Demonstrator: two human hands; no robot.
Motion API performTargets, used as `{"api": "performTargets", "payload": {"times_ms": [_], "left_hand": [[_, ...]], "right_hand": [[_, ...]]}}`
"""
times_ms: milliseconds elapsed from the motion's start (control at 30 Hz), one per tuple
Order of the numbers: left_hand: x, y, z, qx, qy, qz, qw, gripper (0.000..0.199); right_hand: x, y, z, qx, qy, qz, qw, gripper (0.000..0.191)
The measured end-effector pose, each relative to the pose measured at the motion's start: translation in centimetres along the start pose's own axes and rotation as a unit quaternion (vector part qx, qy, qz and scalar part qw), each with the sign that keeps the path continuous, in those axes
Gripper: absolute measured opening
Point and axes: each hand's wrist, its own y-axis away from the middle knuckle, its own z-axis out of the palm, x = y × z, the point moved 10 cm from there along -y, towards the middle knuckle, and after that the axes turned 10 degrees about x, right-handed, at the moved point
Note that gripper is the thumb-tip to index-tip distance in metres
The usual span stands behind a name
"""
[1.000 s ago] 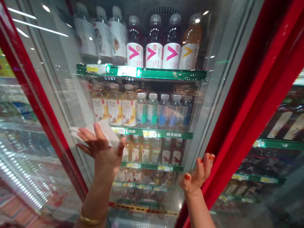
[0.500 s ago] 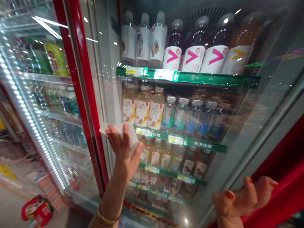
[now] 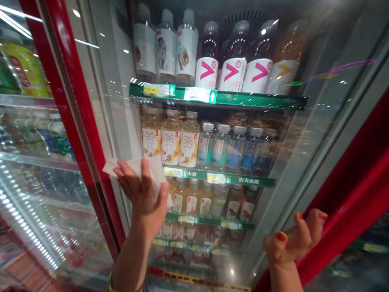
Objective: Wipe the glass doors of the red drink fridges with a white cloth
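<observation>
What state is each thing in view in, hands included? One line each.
Left hand: fingers extended, over the white sheet.
White sheet: spread under the left hand, at the glass.
Right hand: fingers curled, beside the red frame; contact unclear.
Glass door: reflecting lights; whether fully shut, unclear.
Purple-drink bottles: upright, capped.
Tea bottles: upright, capped.
Light strip: lit.

Through my feed I count two hands: one left hand (image 3: 146, 198) at eight o'clock, one right hand (image 3: 294, 239) at four. I make it one white sheet (image 3: 157, 167), also at eight. In the front rows I tally three white-labelled bottles (image 3: 166, 50) at eleven, three purple bottles (image 3: 234, 71) at one, one orange bottle (image 3: 284, 71) at two, three tea bottles (image 3: 171, 142) at nine and five short bottles (image 3: 236, 150) at three.
</observation>
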Motion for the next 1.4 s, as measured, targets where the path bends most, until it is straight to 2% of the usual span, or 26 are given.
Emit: {"api": "performTargets", "payload": {"times_ms": [67, 133, 167, 233, 300, 367, 433, 500, 567, 633, 700, 733, 800, 867, 900, 967, 1033, 1100, 1133, 1200, 1233, 1300, 1333, 1367, 1400], "left_hand": [[3.6, 1.1, 1.5, -0.035, 0.029, 0.046, 0.998, 0.104], [6.6, 4.7, 2.5, -0.081, 0.054, 0.107, 0.989, 0.102], [7.1, 6.6, 2.6, -0.097, 0.053, 0.129, 0.985, 0.101], [5.7, 8.8, 2.4, -0.108, 0.031, 0.134, 0.985, 0.098], [2.5, 7.7, 1.6, -0.087, 0.008, 0.085, 0.993, 0.095], [0.0, 4.2, 0.8, -0.041, 0.005, 0.03, 0.999, 0.093], [0.2, 1.0, 0.7, -0.001, 0.01, 0.007, 1.0, 0.093], [3.0, 0.4, 1.7, -0.012, 0.025, 0.031, 0.999, 0.094], [6.6, 3.1, 3.0, -0.047, 0.05, 0.084, 0.994, 0.095], [8.5, 7.5, 3.6, -0.074, 0.06, 0.137, 0.986, 0.095], [7.4, 10.4, 3.6, -0.084, 0.029, 0.151, 0.984, 0.098], [6.0, 10.6, 3.4, -0.082, 0.01, 0.139, 0.987, 0.1], [2.9, 8.3, 2.5, -0.061, -0.015, 0.083, 0.995, 0.102], [1.6, 4.0, 1.5, -0.015, -0.007, 0.024, 1.0, 0.1], [2.3, 2.0, 1.4, 0.003, 0.0, 0.015, 1.0, 0.098], [6.1, 0.2, 2.1, 0.007, 0.016, 0.041, 0.999, 0.096], [11.1, 2.1, 3.6, -0.026, 0.041, 0.111, 0.993, 0.096], [14.4, 6.6, 4.7, -0.06, 0.076, 0.176, 0.98, 0.095], [14.8, 8.8, 4.7, -0.065, 0.085, 0.193, 0.975, 0.096], [12.9, 11.2, 4.6, -0.071, 0.06, 0.178, 0.98, 0.1], [11.2, 11.0, 4.4, -0.069, 0.033, 0.152, 0.985, 0.103], [8.4, 8.3, 3.7, -0.054, -0.017, 0.093, 0.994, 0.107], [8.2, 6.2, 3.3, -0.035, -0.025, 0.074, 0.996, 0.107], [8.8, 4.1, 3.1, -0.019, -0.023, 0.063, 0.998, 0.106], [10.4, 2.5, 3.0, 0.0, -0.015, 0.062, 0.998, 0.105]], "right_hand": [[0.6, 0.5, -0.1, -0.013, 0.007, 0.029, 0.999, 0.058], [1.1, 0.8, -0.1, -0.024, 0.011, 0.055, 0.998, 0.056], [1.0, 0.8, -0.2, -0.023, 0.009, 0.054, 0.998, 0.055], [0.6, 0.7, -0.3, -0.02, 0.0, 0.044, 0.999, 0.053], [0.4, 0.6, -0.3, -0.023, -0.01, 0.042, 0.999, 0.051], [0.4, 0.6, -0.1, -0.032, -0.011, 0.052, 0.998, 0.049], [0.4, 0.6, 0.0, -0.039, -0.008, 0.062, 0.997, 0.048], [0.3, 0.5, 0.1, -0.044, -0.008, 0.066, 0.997, 0.047], [0.0, 0.3, 0.2, -0.045, -0.016, 0.06, 0.997, 0.045], [-0.2, 0.1, 0.1, -0.043, -0.021, 0.054, 0.997, 0.043], [-0.4, 0.0, 0.2, -0.049, -0.023, 0.052, 0.997, 0.042], [-0.4, 0.0, 0.3, -0.055, -0.023, 0.055, 0.997, 0.041], [-0.4, 0.0, 0.4, -0.063, -0.021, 0.06, 0.996, 0.039], [-0.5, -0.1, 0.4, -0.063, -0.017, 0.06, 0.996, 0.038], [-0.6, -0.1, 0.4, -0.062, -0.014, 0.06, 0.996, 0.037], [-0.8, -0.3, 0.5, -0.065, -0.014, 0.056, 0.996, 0.037], [-0.9, -0.5, 0.6, -0.075, -0.025, 0.052, 0.996, 0.037], [-0.9, -0.6, 0.5, -0.084, -0.038, 0.053, 0.994, 0.037], [-0.8, -0.6, 0.4, -0.089, -0.043, 0.056, 0.994, 0.037], [-0.5, -0.6, 0.3, -0.101, -0.055, 0.062, 0.991, 0.036], [-0.4, -0.6, 0.3, -0.107, -0.063, 0.065, 0.99, 0.036], [-0.4, -0.6, 0.2, -0.116, -0.085, 0.071, 0.987, 0.035], [-0.5, -0.7, 0.0, -0.118, -0.096, 0.075, 0.986, 0.036], [-0.5, -0.8, -0.1, -0.119, -0.104, 0.08, 0.984, 0.036], [-0.5, -0.8, -0.3, -0.122, -0.11, 0.088, 0.983, 0.036]]}}
